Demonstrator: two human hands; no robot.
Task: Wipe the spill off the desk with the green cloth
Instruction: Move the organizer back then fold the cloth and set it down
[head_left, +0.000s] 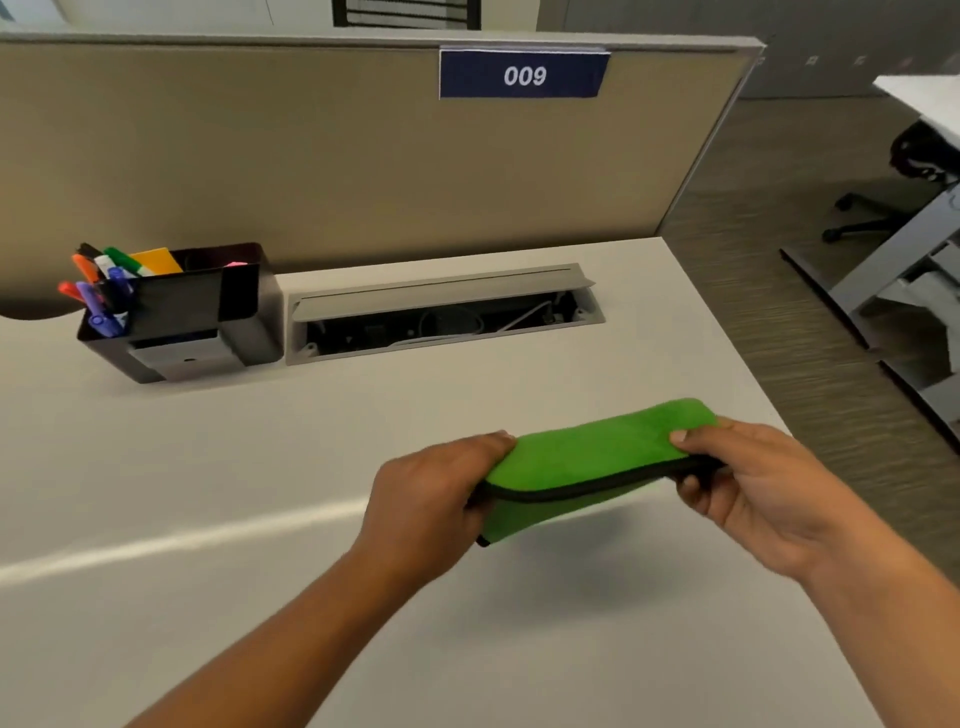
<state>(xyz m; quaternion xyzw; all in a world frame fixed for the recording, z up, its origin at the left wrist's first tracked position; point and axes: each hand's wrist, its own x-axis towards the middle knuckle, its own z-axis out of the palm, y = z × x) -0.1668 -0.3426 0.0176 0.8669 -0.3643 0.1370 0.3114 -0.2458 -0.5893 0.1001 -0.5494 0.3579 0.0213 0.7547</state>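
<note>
The left hand and right hand each gripped one end of the folded green cloth, holding it above the desk.

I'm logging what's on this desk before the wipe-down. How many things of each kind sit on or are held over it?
Green cloth, held by left hand and right hand: 1
Black organizer holding markers: 1
Cable tray, lid open: 1
Total: 3
</note>
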